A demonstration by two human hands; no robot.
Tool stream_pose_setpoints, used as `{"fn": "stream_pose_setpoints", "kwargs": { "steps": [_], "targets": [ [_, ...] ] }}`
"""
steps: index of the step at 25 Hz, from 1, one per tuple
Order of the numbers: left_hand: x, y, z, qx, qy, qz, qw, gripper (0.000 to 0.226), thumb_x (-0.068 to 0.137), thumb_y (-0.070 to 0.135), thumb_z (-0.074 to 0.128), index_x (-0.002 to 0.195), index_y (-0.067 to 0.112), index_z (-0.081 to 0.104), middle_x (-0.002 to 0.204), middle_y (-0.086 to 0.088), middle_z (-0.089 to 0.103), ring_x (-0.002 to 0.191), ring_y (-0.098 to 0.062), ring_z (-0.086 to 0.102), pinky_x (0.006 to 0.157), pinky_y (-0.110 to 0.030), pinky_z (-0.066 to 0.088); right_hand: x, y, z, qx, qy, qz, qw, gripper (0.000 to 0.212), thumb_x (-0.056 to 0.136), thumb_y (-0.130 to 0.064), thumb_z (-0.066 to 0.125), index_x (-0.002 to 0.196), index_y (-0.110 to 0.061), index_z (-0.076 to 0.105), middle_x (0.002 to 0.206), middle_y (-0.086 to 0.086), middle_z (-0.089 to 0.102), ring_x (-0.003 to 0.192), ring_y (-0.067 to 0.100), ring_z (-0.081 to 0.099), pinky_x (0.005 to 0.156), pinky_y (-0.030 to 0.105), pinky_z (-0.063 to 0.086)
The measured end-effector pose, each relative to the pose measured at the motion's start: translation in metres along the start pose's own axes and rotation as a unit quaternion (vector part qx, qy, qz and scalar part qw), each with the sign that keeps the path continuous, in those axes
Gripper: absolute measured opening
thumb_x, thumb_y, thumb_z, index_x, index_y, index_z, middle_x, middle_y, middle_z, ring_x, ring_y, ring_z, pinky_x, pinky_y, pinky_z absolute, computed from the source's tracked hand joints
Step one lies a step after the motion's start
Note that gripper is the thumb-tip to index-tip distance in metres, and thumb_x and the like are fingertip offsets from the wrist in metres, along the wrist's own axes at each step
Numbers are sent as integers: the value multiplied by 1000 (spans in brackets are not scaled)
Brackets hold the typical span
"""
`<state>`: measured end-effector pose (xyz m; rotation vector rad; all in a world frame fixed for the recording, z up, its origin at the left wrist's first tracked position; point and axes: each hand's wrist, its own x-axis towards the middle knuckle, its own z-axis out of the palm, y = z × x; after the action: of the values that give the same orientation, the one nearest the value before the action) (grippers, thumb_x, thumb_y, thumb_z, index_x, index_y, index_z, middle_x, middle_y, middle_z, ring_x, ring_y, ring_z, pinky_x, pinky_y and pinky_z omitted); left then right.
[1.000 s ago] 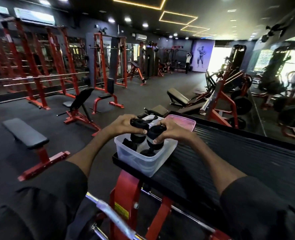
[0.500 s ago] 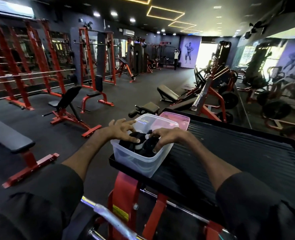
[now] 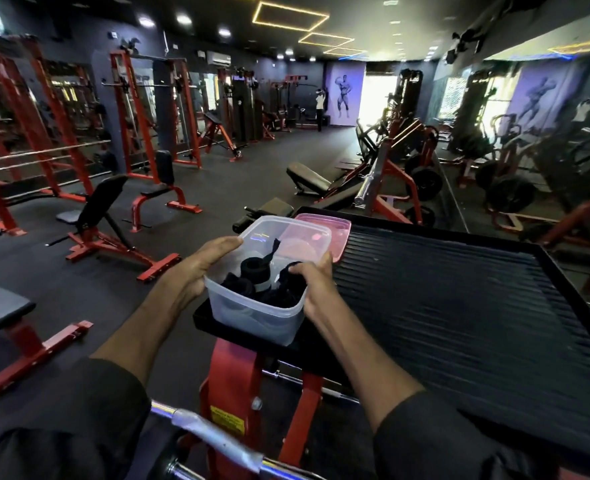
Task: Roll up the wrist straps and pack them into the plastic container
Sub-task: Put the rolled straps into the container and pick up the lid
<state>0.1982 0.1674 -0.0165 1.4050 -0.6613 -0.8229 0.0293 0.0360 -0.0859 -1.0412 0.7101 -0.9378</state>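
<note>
Item: clear plastic container (image 3: 252, 313), rolled black wrist straps (image 3: 256, 268) inside, near-left corner of ribbed black platform (image 3: 459, 299).
We see left hand (image 3: 200, 265) and right hand (image 3: 316, 289) clamped on its sides; pink lid (image 3: 335, 233) beyond; no legible writing; long axis near-to-far.

We can read no text anywhere: the yellow label (image 3: 227, 420) on the red machine frame (image 3: 233, 382) below the black ribbed platform (image 3: 459, 306) carries print too small and blurred to make out, and the far wall mural (image 3: 344, 95) shows only a figure, no words.
</note>
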Motion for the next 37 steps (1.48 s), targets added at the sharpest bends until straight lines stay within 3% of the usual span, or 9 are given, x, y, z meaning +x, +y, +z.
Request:
{"fn": "stream_pose_setpoints", "kwargs": {
  "steps": [6, 9, 16, 18, 20, 22, 25, 30, 37],
  "targets": [
    [-7, 31, 92, -111, -99, -32, 988, 32, 92, 33, 66, 113, 10, 70, 98, -10, 74, 82, -22, 70, 82, -32, 57, -43, -130, -50, 48, 13, -60, 997, 38, 82, 13, 58, 118, 6, 58, 84, 18, 69, 68, 26, 70, 58, 34, 60],
    [-14, 26, 158, -113, -138, -5, 984, 18, 96, 25, 61, 107, 12, 66, 88, -8, 73, 65, -14, 69, 53, -20, 54, -49, -166, -104, 3, 60, -73, 995, 17, 87, 12, 55, 87, -5, 57, 58, 4, 66, 51, 14, 67, 48, 24, 55],
    [-20, -35, 230, -75, -208, -12, 975, 12, 97, 14, 60, 108, 10, 58, 96, -10, 68, 72, -11, 71, 59, -23, 57, -52, -142, -195, -162, 164, 12, 973, 16, 79, 7, 65, 94, 1, 67, 86, 16, 68, 84, 33, 72, 61, 27, 59],
    [-13, -33, 227, -68, -210, 17, 975, 21, 97, 21, 61, 113, 7, 59, 100, -10, 67, 83, -15, 68, 66, -24, 57, -43, -149, -191, -234, 194, 0, 953, 49, 66, -16, 77, 111, -1, 64, 103, 14, 68, 108, 43, 67, 83, 39, 58],
    [0, -25, 212, -20, -183, 71, 980, 20, 99, 24, 59, 115, 13, 60, 105, -4, 65, 93, -14, 62, 69, -20, 54, -35, -167, -174, -436, 233, -47, 868, 72, 67, -28, 74, 136, -18, 52, 132, 6, 55, 134, 39, 45, 106, 52, 37],
    [19, -18, 194, 42, -134, 121, 983, 20, 100, 22, 56, 118, 14, 61, 109, 2, 64, 99, -10, 58, 71, -18, 47, -30, -180, -140, -559, 227, -141, 785, 62, 79, -22, 64, 139, -29, 49, 141, 2, 48, 135, 31, 37, 98, 48, 26],
    [51, -19, 154, 169, -61, 221, 959, 26, 98, 8, 58, 123, 3, 63, 115, -4, 64, 104, -14, 58, 82, -20, 45, -11, -170, -81, -639, 58, -190, 743, 38, 84, -25, 64, 121, -30, 67, 132, -2, 62, 129, 24, 50, 98, 46, 30],
    [85, -55, 84, 364, 6, 255, 896, 34, 89, 1, 63, 122, 5, 67, 121, -11, 70, 106, -25, 68, 95, -26, 46, 38, -115, -13, -781, -139, -153, 589, 31, 88, -25, 63, 116, -29, 72, 127, -7, 69, 124, 19, 60, 96, 38, 40],
    [104, -70, 54, 278, 29, 204, 938, 33, 90, -1, 60, 122, 3, 66, 122, -13, 69, 113, -25, 65, 103, -35, 48, 111, -70, -2, -850, -168, -24, 499, 46, 91, -30, 59, 136, -24, 57, 142, 7, 57, 136, 30, 47, 113, 59, 15]
  ]
}}
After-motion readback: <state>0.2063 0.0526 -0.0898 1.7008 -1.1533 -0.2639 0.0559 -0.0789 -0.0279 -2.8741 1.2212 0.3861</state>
